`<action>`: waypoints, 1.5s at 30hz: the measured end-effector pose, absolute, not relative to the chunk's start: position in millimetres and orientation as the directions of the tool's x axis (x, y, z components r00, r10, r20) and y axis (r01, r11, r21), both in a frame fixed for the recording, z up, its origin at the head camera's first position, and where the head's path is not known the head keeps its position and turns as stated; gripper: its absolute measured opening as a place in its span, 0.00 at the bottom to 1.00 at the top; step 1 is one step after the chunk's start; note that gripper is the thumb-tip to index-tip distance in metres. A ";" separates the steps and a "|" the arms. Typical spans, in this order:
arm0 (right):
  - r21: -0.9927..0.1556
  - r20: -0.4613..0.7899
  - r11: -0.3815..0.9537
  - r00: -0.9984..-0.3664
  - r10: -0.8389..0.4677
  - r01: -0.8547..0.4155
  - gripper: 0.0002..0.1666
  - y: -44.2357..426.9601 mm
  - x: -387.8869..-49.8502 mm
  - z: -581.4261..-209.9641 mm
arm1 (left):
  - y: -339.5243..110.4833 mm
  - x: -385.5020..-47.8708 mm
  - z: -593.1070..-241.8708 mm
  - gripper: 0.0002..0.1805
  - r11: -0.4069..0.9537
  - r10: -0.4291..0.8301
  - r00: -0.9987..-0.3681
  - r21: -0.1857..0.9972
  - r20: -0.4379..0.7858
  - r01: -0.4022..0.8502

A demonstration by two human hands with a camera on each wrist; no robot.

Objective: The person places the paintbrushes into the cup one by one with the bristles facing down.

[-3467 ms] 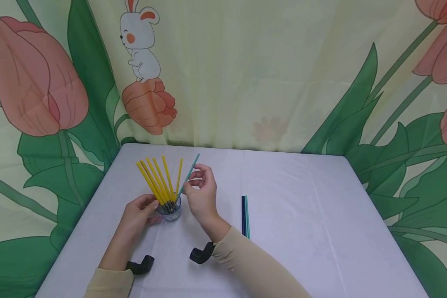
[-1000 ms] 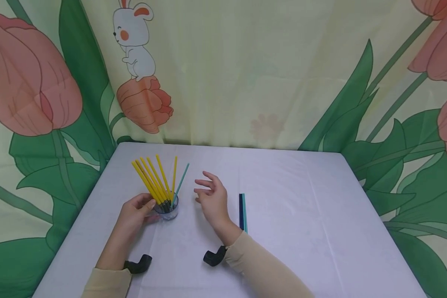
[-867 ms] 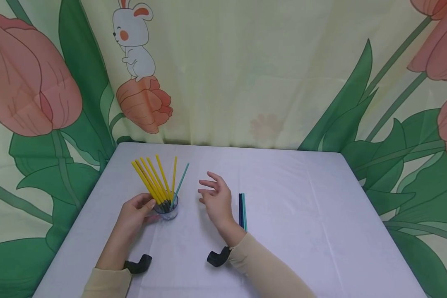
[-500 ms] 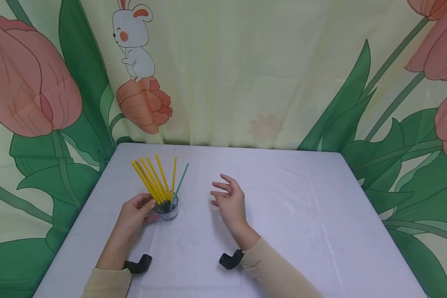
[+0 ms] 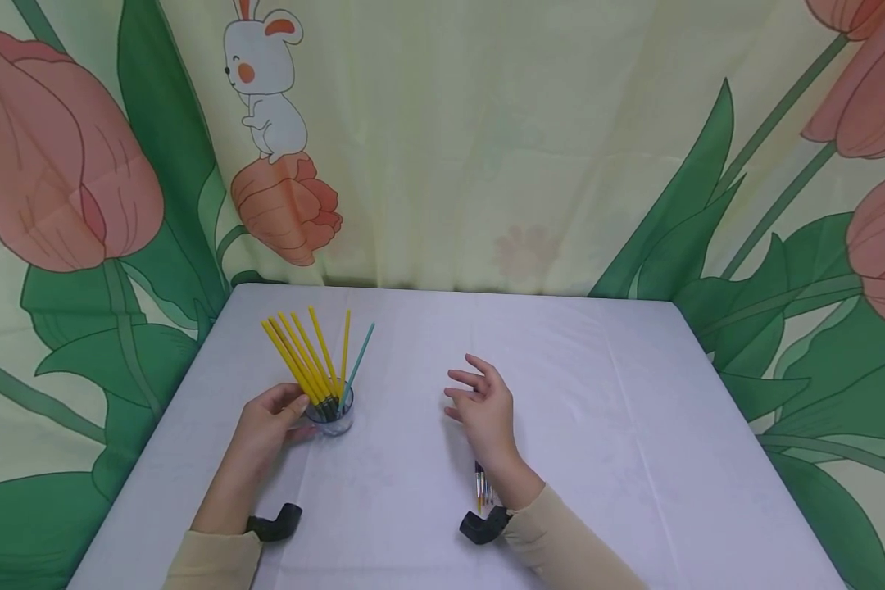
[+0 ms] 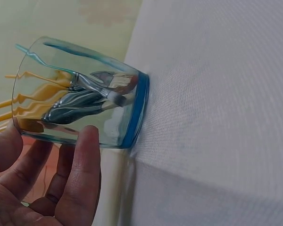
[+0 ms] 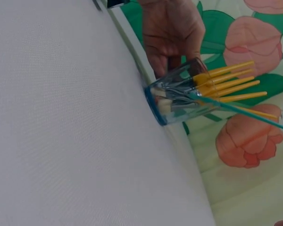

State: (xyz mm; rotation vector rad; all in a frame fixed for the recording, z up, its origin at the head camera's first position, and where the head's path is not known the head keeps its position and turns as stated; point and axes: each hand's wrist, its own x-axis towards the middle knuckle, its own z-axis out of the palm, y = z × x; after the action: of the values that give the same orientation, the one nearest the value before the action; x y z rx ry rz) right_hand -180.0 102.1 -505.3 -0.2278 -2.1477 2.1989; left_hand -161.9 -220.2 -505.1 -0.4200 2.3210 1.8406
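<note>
A clear glass (image 5: 334, 424) with a blue base stands upright on the white table, holding several yellow-handled brushes (image 5: 315, 348) and one teal-handled brush (image 5: 359, 360), bristles down. The left hand (image 5: 261, 426) grips the side of this glass (image 6: 118, 117); its fingers and thumb lie around the wall in the left wrist view. Over the table to the right of the glass is the right hand (image 5: 490, 418), fingers loosely spread and holding nothing. Under its wrist lie more brushes (image 5: 481, 487), of which only the bristle ends and ferrules show; the hand and forearm hide the handles.
The white cloth-covered table (image 5: 597, 410) reaches back to a curtain (image 5: 450, 164) printed with tulips, leaves and a rabbit. A black wrist device (image 5: 276, 524) is on the left wrist, and another (image 5: 484, 526) on the right.
The right hand has let go of the teal brush, which now leans in the glass, and has moved right and toward the near edge, over the lying brushes. The left hand keeps its grip.
</note>
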 end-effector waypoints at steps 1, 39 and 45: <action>-0.998 -0.067 -0.026 -0.987 0.149 0.064 0.38 104.4 -179.9 -506.1 | -220.0 -161.9 -505.1 0.24 0.209 -0.126 -0.949 0.928 -0.288 -0.309; -0.879 -0.251 0.369 -0.951 0.178 0.301 0.44 163.2 -171.0 -509.1 | -219.9 -161.9 -505.8 0.23 0.197 -0.123 -0.949 0.930 -0.290 -0.310; -0.836 -0.258 0.455 -0.951 0.171 0.309 0.40 162.7 -171.5 -513.1 | -219.8 -162.4 -506.6 0.23 0.200 -0.130 -0.949 0.929 -0.288 -0.310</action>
State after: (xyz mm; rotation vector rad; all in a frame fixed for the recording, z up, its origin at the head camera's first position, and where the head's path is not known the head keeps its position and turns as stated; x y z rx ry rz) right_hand -171.5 162.7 -513.1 -0.4633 -2.7937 1.6526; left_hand -162.4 -219.8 -506.6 -0.4285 2.3166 1.8500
